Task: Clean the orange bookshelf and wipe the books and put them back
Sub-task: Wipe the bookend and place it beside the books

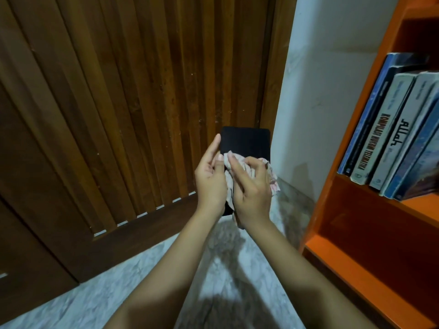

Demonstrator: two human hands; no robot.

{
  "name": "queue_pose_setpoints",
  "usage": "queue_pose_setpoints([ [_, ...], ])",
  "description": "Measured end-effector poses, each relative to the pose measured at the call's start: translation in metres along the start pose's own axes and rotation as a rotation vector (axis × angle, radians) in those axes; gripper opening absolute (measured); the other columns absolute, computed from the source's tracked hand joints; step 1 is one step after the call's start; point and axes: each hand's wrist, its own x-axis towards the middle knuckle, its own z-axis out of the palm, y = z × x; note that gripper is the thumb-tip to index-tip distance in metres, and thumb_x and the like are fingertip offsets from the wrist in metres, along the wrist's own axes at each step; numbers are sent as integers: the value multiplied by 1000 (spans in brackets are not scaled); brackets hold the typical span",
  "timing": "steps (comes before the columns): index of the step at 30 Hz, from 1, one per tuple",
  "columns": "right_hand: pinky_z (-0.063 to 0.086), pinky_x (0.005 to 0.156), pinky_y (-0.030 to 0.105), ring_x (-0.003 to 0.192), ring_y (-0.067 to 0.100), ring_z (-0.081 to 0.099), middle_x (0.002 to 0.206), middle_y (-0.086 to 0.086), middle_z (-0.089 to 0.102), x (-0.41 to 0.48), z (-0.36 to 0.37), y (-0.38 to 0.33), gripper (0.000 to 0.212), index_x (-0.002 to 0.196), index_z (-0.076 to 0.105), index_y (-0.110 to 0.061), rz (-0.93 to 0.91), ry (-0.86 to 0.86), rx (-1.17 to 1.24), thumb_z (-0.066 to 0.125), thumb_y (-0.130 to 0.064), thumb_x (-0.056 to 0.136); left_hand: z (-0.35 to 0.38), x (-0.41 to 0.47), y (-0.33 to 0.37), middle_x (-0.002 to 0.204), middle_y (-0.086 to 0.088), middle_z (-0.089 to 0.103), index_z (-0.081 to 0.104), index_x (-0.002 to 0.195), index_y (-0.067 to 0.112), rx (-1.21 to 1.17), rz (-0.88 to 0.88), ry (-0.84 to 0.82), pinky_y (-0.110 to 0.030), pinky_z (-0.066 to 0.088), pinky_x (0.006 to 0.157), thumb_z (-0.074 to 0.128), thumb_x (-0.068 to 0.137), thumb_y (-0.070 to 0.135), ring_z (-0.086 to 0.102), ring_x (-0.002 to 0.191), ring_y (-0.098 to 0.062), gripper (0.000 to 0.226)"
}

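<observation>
**A:** Start at the left. What's there?

**B:** A slatted wooden door [107,103], and below it a marbled floor [133,281]. In front of the door is the left hand [210,180]. Its thumb lies up the left edge of a black book [247,142], and its fingers curl in round that edge to grip it.

**A:** How does the book lie?

**B:** It is held up in the air with the cover facing the person. Its long axis runs up and away from the wrists. The top half shows, but both hands hide the bottom end.

**A:** And the right hand?

**B:** The right hand [253,188] is just beside the left. Its fingers are bent and bunched over a pale patterned cloth [273,181], pressing it onto the lower part of the cover. The cloth spills out to the right of the hand and below it.

**A:** Where does the book go afterwards?

**B:** The orange bookshelf [351,267] is further right, well apart from the hands. A row of shelved books [389,134] leans on its upper board. The right hand is nearer the shelf. I'd guess, though, that the left hand carries the book across, since that's the one gripping it.

**A:** How far along is it?

**B:** Probably mid-wipe on this one cover.
</observation>
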Motion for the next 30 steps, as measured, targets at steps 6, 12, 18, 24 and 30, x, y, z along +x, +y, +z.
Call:
queue_pose_setpoints([
  [6,50,74,34,99,25,52,109,7,48,-13,-7,38,37,130,54,-29,377,67,118,44,-26,95,-4,-3,-6,138,7,51,53,124,33,-60,-34,75,-30,38,109,45,98,6,47,127,-3,38],
  [12,40,83,33,102,30,49,120,5,46,-54,-12,34,37,128,53,-29,-3,-132,-43,44,-28,93,-11,11,0,135,11,53,57,122,37,-68,-40,163,-34,39,109,48,97,12,45,129,-5,36],
  [18,15,106,3,126,6,29,133,-3,30,-56,-20,39,49,139,36,-33,281,-113,201,44,-37,91,-19,21,6,137,1,54,62,112,48,-113,-99,140,-55,37,107,53,91,25,47,130,-23,33],
  [24,29,93,-2,115,-19,37,123,-16,43,-52,-28,39,53,132,35,-40,360,-225,442,57,-40,84,-20,27,11,137,-5,54,62,110,43,-174,-247,149,-57,37,105,47,98,15,45,129,-37,34],
  [30,49,91,20,108,4,57,116,-13,59,-36,-28,27,37,116,54,-38,503,-91,652,65,-24,83,-17,19,13,154,4,28,27,146,31,261,-194,-94,-45,31,114,36,102,22,30,140,-19,46],
])
